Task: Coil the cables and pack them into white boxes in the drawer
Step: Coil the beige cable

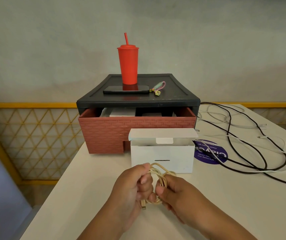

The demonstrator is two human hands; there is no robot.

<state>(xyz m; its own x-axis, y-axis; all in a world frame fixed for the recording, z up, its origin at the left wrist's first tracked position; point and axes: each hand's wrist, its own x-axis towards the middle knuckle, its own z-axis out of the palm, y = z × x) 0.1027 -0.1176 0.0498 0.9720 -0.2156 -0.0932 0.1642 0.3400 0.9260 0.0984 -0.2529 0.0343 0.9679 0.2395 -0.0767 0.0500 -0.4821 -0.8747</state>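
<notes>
Loops of cream cable point(160, 175) sit gathered between the two grips, just above the surface point(86, 187). The left grip point(135, 186) is clamped on the near-left side of the bundle, thumb over the strands. The right grip point(175, 193) pinches the bundle's right side, fingers curled round it. The bundle's long axis runs straight away from the person, and its plug point(144, 207) hangs out at the near end, under the left grip.

Directly beyond both grips, and near, stands the white box point(162, 156). Its mouth faces up and its flap point(163, 134) is thrown back on the far side. It sits slightly toward the right grip, which is probably the handier one for the drop. The bundle would need lifting over the box's near wall.

Beyond the box is the brick-patterned drawer point(138, 129), partly pulled out, with more white boxes point(119, 112) inside. The open box stands in front of it. Far to the right of the right grip, a black cable point(242, 149) and white cables point(234, 122) lie loose and uncoiled. A red cup point(128, 64) and a phone point(126, 89) rest on the cabinet above, clear of the path.
</notes>
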